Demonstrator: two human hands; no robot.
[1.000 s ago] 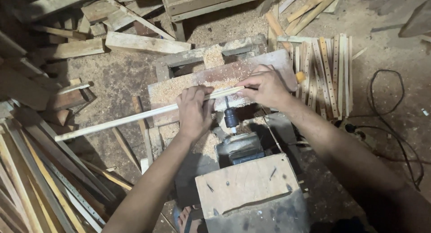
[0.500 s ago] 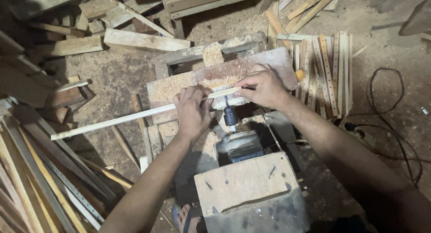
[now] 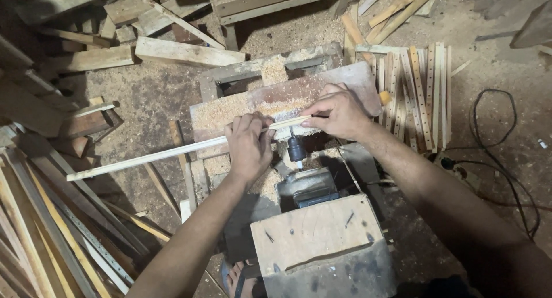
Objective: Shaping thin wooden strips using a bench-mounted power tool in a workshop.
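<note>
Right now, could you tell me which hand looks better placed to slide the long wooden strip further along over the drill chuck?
Probably the left hand: it wraps the long wooden strip beside its long free length. The right hand only pinches the strip's short end, above the drill chuck, leaving little to push.

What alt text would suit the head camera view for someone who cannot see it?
Two bare hands, left hand and right hand, hold a long thin wooden strip across a sawdust-covered board, above a mounted drill. Drilled strips lie to the right.
</note>
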